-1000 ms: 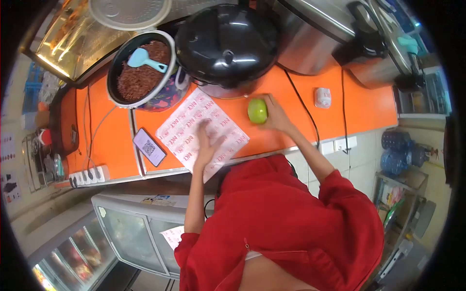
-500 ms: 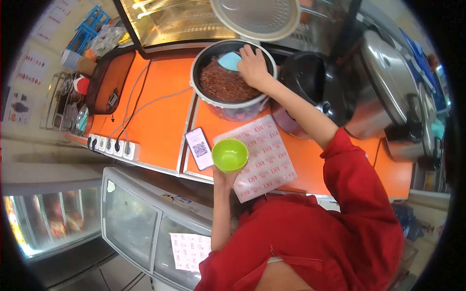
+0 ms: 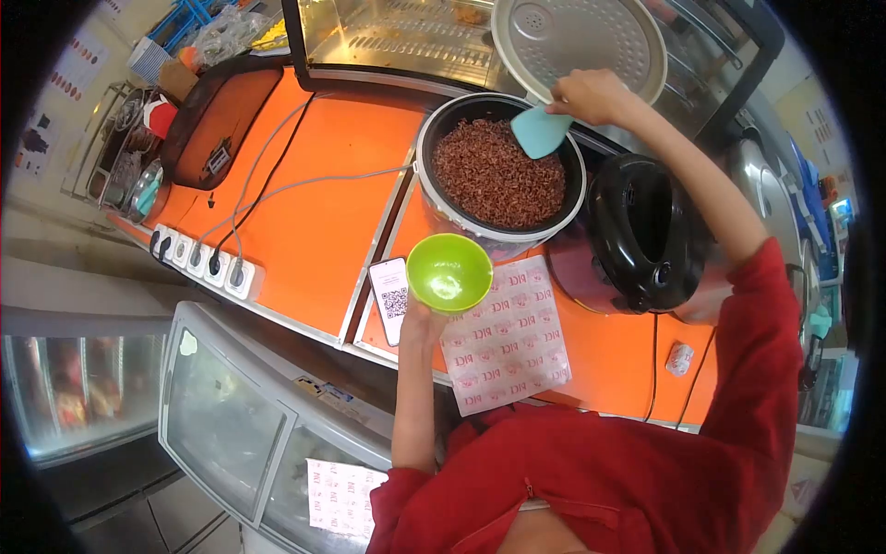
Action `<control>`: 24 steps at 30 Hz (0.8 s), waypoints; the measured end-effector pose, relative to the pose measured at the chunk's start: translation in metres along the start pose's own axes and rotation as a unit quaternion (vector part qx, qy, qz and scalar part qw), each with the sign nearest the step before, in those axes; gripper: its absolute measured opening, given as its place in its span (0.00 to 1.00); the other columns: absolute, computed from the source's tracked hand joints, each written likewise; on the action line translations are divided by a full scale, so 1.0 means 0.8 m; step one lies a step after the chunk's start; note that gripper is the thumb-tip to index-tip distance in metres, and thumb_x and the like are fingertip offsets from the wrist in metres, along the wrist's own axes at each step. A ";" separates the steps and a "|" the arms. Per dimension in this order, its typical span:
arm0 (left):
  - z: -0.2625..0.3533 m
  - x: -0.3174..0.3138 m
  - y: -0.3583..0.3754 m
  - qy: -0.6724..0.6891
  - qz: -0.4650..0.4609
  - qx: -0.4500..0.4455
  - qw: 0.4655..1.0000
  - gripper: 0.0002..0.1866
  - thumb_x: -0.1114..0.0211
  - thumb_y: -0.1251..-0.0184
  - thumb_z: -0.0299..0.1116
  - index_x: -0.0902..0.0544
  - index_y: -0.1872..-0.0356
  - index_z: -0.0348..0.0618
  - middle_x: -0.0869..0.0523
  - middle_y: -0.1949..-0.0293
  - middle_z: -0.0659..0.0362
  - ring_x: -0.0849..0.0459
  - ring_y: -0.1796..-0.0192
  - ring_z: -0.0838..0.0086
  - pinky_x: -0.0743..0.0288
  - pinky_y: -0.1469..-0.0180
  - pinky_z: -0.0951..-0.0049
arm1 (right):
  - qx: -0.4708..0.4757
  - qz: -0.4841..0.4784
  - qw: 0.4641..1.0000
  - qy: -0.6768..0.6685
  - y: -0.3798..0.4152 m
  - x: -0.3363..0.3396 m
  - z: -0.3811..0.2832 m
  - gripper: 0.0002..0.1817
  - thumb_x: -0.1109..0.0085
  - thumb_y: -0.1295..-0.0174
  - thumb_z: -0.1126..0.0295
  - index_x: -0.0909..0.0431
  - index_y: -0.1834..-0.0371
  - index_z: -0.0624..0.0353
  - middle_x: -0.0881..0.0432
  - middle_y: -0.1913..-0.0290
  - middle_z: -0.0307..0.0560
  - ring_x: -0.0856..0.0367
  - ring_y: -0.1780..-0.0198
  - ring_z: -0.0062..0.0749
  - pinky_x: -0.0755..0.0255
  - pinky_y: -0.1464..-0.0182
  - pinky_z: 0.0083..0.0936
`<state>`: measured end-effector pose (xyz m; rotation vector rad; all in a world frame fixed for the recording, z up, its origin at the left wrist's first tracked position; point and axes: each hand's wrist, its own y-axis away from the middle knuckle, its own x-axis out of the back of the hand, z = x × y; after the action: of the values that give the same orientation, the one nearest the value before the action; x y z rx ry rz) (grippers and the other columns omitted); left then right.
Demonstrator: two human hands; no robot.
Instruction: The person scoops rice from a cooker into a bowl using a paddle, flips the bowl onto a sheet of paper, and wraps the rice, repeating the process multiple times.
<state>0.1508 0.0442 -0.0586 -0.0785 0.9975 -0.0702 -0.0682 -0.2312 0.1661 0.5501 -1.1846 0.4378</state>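
Observation:
My left hand [image 3: 424, 323] is closed around the lower side of a bright green bowl [image 3: 449, 273], whose inside shows no food. With fingers wrapped round its handle, my right hand [image 3: 593, 96] holds a light blue rice paddle [image 3: 541, 132] over the right side of a rice cooker [image 3: 427, 187]. Reddish-brown cooked rice [image 3: 499, 175] fills much of the pot. The cooker's lid [image 3: 580, 46] stands raised behind it. Below the bowl lies a sheet of printed wrapping paper [image 3: 509, 343].
Left of the bowl lies a phone [image 3: 391, 300] showing a QR code. A second, black-lidded cooker [image 3: 637, 235] stands to the right. Cords run across the orange counter [image 3: 323, 222] to a power strip [image 3: 208, 263]. A glass-fronted display case [image 3: 397, 55] is at the back.
My right hand has lifted the paddle up and to the right, off the rice. The bowl stays in my left hand, nearer the cooker. The view has shifted.

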 end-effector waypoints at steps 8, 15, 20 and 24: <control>0.036 -0.070 -0.036 -0.087 0.100 0.122 0.984 0.67 0.17 0.72 0.42 0.52 0.28 0.37 0.39 0.31 0.54 0.37 0.31 0.68 0.43 0.30 0.68 | 0.026 0.022 0.999 0.003 0.010 -0.104 -0.036 0.17 0.50 0.39 0.55 0.18 0.75 0.52 0.19 0.75 0.55 0.17 0.73 0.49 0.25 0.66 0.44; 0.034 -0.021 -0.037 -0.050 0.035 0.115 0.992 0.60 0.18 0.68 0.39 0.46 0.29 0.36 0.41 0.29 0.54 0.36 0.31 0.68 0.41 0.31 0.68 | 0.114 0.187 0.976 -0.019 -0.024 -0.095 -0.048 0.23 0.48 0.39 0.51 0.22 0.85 0.56 0.25 0.87 0.52 0.22 0.81 0.48 0.28 0.74 0.42; 0.031 -0.013 -0.030 -0.070 0.068 0.106 0.990 0.57 0.20 0.64 0.41 0.44 0.31 0.35 0.39 0.30 0.54 0.33 0.33 0.67 0.37 0.34 0.66 | 0.131 0.214 0.966 0.062 -0.062 -0.081 -0.001 0.22 0.50 0.39 0.51 0.21 0.82 0.54 0.24 0.85 0.52 0.21 0.80 0.47 0.27 0.74 0.39; 0.031 -0.022 -0.034 -0.099 0.075 0.104 0.987 0.56 0.21 0.62 0.43 0.43 0.31 0.36 0.37 0.32 0.54 0.32 0.34 0.66 0.35 0.35 0.65 | 0.148 0.180 0.972 0.025 -0.091 -0.126 -0.030 0.21 0.54 0.37 0.52 0.21 0.80 0.52 0.23 0.83 0.52 0.21 0.78 0.49 0.28 0.74 0.41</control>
<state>0.1616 0.0193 -0.0273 0.1787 0.7900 -0.0279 -0.0394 -0.2773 0.0520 0.5760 -1.1805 0.9457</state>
